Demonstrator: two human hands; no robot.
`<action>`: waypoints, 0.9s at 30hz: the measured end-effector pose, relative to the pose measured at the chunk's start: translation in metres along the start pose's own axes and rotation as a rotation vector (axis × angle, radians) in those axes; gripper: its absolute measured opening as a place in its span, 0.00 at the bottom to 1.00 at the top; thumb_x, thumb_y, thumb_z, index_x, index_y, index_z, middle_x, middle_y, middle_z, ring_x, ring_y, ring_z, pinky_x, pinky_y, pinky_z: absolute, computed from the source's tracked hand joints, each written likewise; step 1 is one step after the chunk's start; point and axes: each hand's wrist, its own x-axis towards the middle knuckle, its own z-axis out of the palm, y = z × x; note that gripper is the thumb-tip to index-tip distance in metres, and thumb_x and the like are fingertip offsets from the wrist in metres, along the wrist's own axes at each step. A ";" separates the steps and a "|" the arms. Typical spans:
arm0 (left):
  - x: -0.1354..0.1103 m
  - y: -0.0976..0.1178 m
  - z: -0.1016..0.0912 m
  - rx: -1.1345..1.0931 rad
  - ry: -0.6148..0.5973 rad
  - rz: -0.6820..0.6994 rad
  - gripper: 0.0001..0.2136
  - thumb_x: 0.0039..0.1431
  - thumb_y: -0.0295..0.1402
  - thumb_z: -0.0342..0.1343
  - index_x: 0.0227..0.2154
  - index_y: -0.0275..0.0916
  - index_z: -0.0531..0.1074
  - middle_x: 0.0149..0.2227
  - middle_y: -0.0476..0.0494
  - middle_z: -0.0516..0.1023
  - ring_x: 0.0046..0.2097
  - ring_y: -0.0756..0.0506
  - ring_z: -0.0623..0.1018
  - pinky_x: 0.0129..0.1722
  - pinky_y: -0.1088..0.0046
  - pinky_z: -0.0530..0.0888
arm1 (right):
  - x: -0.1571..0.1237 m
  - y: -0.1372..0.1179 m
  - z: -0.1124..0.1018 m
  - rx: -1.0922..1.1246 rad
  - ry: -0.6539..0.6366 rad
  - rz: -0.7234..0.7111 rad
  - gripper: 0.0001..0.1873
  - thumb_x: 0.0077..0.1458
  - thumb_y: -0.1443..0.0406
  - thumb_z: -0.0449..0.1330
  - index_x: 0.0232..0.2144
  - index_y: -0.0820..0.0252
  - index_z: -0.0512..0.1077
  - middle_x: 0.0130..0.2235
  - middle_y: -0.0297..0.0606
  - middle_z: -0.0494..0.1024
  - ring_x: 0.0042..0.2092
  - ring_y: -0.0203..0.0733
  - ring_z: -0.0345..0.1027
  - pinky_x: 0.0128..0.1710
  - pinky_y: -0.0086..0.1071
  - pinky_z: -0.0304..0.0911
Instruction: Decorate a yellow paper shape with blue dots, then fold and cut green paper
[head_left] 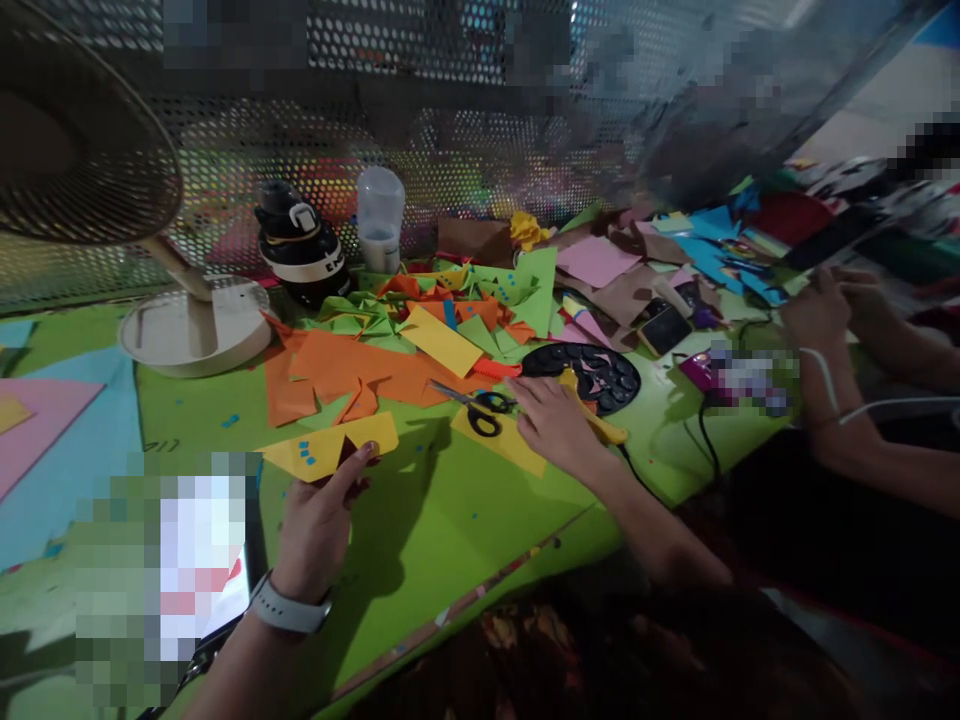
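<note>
My left hand (319, 525), wearing a pale wristband, pinches a yellow piece of paper (281, 460) between thumb and fingers. Small blue squares stick on that piece, and a dark triangular notch shows near my thumb. Farther right, my right hand (559, 425) reaches over the table with fingers stretched out. Its fingertips are beside the black handles of a pair of scissors (484, 420); whether they touch is unclear. Under the scissors lies another yellow sheet (517, 450). A black moulded tray (622, 375) sits just beyond this hand, with a yellow corded tool (609, 430) partly hidden by it.
A fan (195, 335), a black bottle (304, 250) and a clear bottle (381, 225) stand along the perforated wall. Orange paper (352, 365) and many scraps cover the table's back. A phone-like screen (202, 570) lies left. Another person's hands (821, 305) are at right.
</note>
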 end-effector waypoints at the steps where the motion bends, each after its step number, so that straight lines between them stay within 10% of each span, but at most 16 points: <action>1: 0.000 0.000 0.000 -0.004 -0.002 -0.001 0.16 0.37 0.34 0.73 0.31 0.39 0.76 0.34 0.49 0.77 0.36 0.48 0.78 0.27 0.79 0.69 | 0.003 -0.004 -0.001 0.014 -0.034 -0.031 0.28 0.58 0.71 0.51 0.62 0.67 0.62 0.56 0.49 0.71 0.55 0.53 0.62 0.55 0.46 0.59; 10: 0.001 0.000 -0.002 -0.032 0.005 -0.016 0.16 0.39 0.34 0.72 0.32 0.40 0.76 0.36 0.49 0.77 0.37 0.49 0.78 0.28 0.79 0.69 | 0.013 -0.028 0.003 0.060 -0.095 -0.028 0.25 0.57 0.64 0.57 0.56 0.62 0.67 0.51 0.47 0.73 0.53 0.52 0.64 0.52 0.43 0.61; 17: 0.001 0.002 -0.002 -0.054 0.023 0.019 0.13 0.42 0.33 0.70 0.33 0.42 0.76 0.37 0.49 0.77 0.37 0.48 0.77 0.30 0.76 0.69 | -0.012 0.009 -0.001 0.028 0.305 0.137 0.21 0.64 0.59 0.51 0.54 0.64 0.70 0.53 0.51 0.73 0.55 0.54 0.63 0.56 0.48 0.58; 27: -0.001 0.007 0.002 -0.110 0.047 0.050 0.11 0.44 0.31 0.68 0.33 0.43 0.75 0.38 0.51 0.78 0.39 0.47 0.77 0.32 0.74 0.68 | -0.048 0.038 0.004 -0.063 0.344 0.261 0.29 0.64 0.53 0.51 0.60 0.66 0.64 0.60 0.55 0.65 0.63 0.58 0.53 0.60 0.53 0.54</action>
